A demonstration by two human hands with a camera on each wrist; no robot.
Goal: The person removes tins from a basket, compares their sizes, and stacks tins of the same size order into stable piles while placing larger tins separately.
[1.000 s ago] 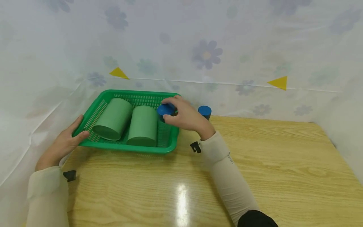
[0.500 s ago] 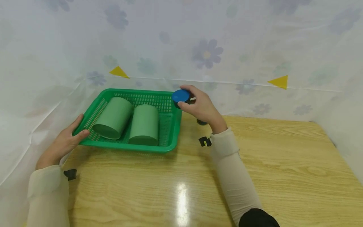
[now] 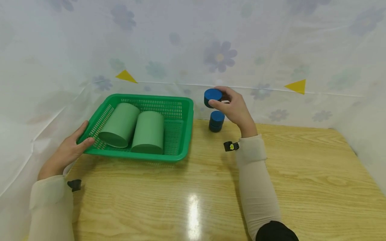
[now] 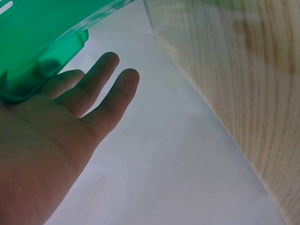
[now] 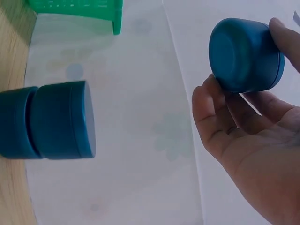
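In the head view my right hand pinches a small round blue tin between thumb and fingers, above and just behind a stack of two similar blue tins. The right wrist view shows the held tin up in the air, apart from the stacked tins. My left hand holds the left end of a green plastic basket, thumb over the rim; three fingers stretch out below the basket in the left wrist view. Two large light-green cylinders lie on their sides in the basket.
The wooden table runs forward to a white flower-patterned sheet. Two yellow triangles mark the sheet near its fold. The stacked tins stand close to the table's far edge, right of the basket.
My right hand has lifted the blue tin out of the basket's right end and carried it right, over to the stack. The left hand stays at the basket; the right-hand cylinder has shifted slightly.
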